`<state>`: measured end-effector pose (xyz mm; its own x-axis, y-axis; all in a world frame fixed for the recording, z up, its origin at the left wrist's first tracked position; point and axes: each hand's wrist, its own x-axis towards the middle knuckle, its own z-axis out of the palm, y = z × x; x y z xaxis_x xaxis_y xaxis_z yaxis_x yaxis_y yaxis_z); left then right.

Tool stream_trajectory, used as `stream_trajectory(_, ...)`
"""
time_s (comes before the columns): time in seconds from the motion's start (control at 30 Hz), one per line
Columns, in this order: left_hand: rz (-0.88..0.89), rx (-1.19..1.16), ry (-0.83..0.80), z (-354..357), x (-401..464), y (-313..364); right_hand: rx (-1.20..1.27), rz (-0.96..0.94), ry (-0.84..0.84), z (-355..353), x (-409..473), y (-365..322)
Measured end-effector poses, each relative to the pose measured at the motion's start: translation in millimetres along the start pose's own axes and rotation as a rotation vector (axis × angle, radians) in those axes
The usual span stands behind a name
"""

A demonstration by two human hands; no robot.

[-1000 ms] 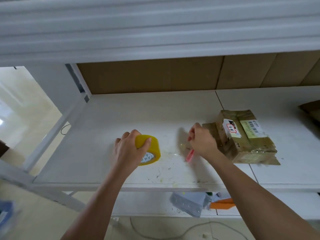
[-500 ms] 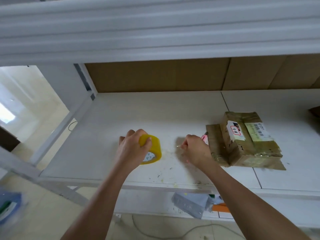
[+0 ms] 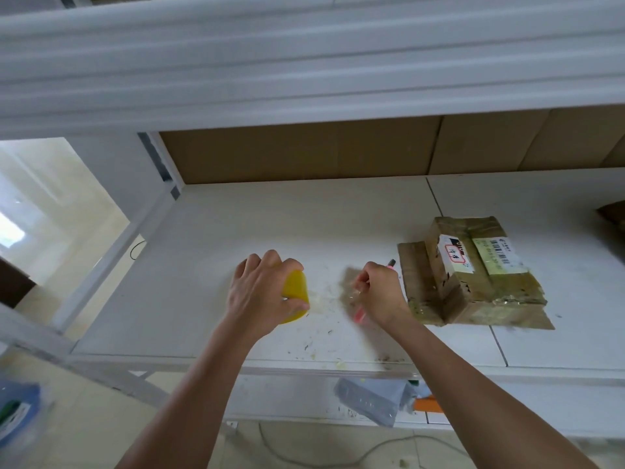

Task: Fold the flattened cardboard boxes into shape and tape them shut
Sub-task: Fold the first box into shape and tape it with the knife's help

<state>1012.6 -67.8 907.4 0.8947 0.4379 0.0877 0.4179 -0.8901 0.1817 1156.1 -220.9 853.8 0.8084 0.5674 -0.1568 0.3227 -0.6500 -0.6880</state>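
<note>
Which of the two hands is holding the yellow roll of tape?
The left hand grips the yellow tape roll on the white shelf. The right hand instead holds a thin pink tool beside the taped cardboard box.

2 bare forearms and hands (image 3: 260, 292), sleeveless to the frame's edge.

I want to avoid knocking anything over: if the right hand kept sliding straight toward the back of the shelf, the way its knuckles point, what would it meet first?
Probably nothing until the brown backing board; the taped cardboard box lies just to the side of the right hand, though depth is unclear.
</note>
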Motion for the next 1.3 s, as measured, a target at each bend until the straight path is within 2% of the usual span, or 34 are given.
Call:
stream_trajectory(0.23, -0.012, -0.059, 0.051, 3, -4, 0, 0.116, -0.032, 0.064, -13, 0, -8)
stream_trajectory(0.37, -0.104, -0.431, 0.124, -21, 1, -11, 0.149, -0.077, 0.267, -52, 0, -10)
stream_trajectory(0.5, 0.015, -0.468, 0.186, -45, 9, 2, 0.227, -0.115, 0.339, -91, 1, -22)
stream_trajectory(0.6, 0.065, -0.53, 0.218, -45, 9, 17, 0.197, -0.094, 0.338, -115, -9, -14)
stream_trajectory(0.7, 0.096, -0.599, 0.205, -38, 6, 36, 0.258, -0.087, 0.352, -133, -25, 7)
stream_trajectory(0.8, 0.136, -0.637, 0.147, -27, 7, 65, 0.302, -0.062, 0.454, -149, -40, 34)
stream_trajectory(1.07, 0.279, -0.497, 0.086, -10, 10, 152, 0.332, 0.099, 0.712, -172, -76, 112)
stream_trajectory(1.2, 0.295, -0.403, 0.033, 0, 9, 168, 0.288, 0.122, 0.762, -174, -90, 136)
stream_trajectory(1.3, 0.28, -0.358, 0.015, 6, 7, 172, 0.285, 0.111, 0.74, -175, -95, 147)
